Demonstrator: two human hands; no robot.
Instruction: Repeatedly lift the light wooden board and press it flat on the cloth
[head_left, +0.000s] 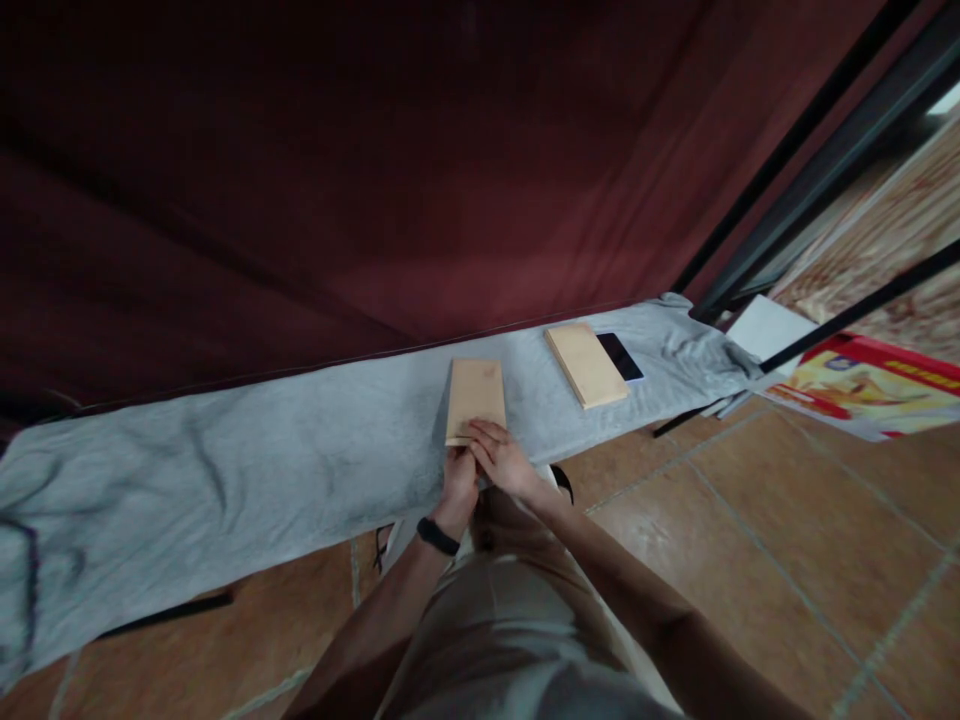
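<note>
A flat tan paper packet (477, 388), envelope-like, lies on the grey cloth with its near edge toward me. My left hand (460, 474), below a dark wristband, is closed at that near edge, and its fingertips are partly hidden. From the right, my right hand (501, 457) lays its fingers over the near right corner, close together and gripping the edge beside the left hand. To the right rests a stack of similar tan packets (586, 364). A dark phone or tablet (620, 357) lies just beyond it, partly covered by the stack.
The grey cloth (255, 450) covers a long narrow surface, wrinkled at both ends. A dark red curtain-like sheet (420, 200) rises behind it. On the right are black metal bars (787, 150) and a red and yellow printed box (870, 385). Tiled floor (712, 520) lies below.
</note>
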